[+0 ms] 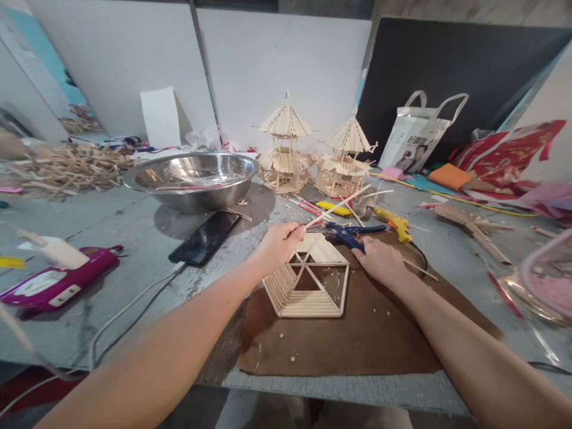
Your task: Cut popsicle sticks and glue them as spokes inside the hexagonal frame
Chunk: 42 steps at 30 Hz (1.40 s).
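My left hand (279, 245) pinches one end of a thin wooden stick (338, 206), which slants up and away to the right. My right hand (381, 260) is closed round a handle of a blue hand cutter (347, 236), whose jaws lie close to the stick; whether they touch it I cannot tell. Below both hands, a hexagonal wooden stick frame (311, 305) rests on a brown sheet (357, 351). Some of its triangular sections are filled with rows of sticks, while the right one shows the sheet through it. My left hand partly covers its upper left side.
Two stick pagodas (286, 128) (351, 137) stand at the back. A steel basin (192, 202), a phone (205, 238) and a purple power strip (84, 277) are on the left. A yellow glue gun (395, 223) lies beyond my right hand, near a yellow knife (334, 208).
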Tool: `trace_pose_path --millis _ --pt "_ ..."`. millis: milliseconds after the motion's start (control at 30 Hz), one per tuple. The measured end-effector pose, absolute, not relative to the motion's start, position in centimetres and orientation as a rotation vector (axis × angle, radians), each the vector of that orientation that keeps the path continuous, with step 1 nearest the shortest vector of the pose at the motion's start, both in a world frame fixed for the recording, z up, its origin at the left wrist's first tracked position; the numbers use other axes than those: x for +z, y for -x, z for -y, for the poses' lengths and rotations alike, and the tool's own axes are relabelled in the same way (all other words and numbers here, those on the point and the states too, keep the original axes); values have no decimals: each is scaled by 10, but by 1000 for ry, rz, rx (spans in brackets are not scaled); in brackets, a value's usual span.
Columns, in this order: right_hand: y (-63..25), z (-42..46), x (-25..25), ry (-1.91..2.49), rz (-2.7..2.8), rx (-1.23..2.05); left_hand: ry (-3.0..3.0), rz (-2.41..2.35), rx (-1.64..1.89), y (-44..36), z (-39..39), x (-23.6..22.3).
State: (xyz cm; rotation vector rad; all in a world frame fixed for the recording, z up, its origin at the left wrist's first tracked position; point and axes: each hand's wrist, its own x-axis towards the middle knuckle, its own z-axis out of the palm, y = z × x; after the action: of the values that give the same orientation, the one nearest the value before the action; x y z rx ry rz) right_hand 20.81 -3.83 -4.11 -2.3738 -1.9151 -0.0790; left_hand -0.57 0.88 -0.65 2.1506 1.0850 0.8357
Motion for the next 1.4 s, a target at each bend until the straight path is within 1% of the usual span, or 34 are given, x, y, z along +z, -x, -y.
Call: trace_pose_path --millis 200,367,433,600,700,767,900,1167,1400 --pt "-216 36 -34 2251 1684 -7 -2061 -1042 901 7 -10 -11" --pt "-217 37 -23 1888 1442 78 -1992 -1001 1007 7 -10 -12" --pt "-213 41 -18 1696 1330 246 -1979 -992 1084 7 -10 -11" --pt "-197 56 -11 1189 1094 904 -2012 -1028 1277 6 -11 -10" --pt "-191 64 -9 1043 1101 1151 -1894 -1002 1273 4 -8 -8" --pt "-187 67 -10 990 1140 1247 -1766 -974 1215 2 -5 -8" --pt "-176 72 -15 952 1148 1287 -1667 -982 1091 -3 2 -12" --pt "-165 78 -16 812 1152 1486 -1672 -897 1068 -8 7 -22" --pt "-165 80 -20 783 1229 1383 -1657 -880 1005 -12 15 -16"
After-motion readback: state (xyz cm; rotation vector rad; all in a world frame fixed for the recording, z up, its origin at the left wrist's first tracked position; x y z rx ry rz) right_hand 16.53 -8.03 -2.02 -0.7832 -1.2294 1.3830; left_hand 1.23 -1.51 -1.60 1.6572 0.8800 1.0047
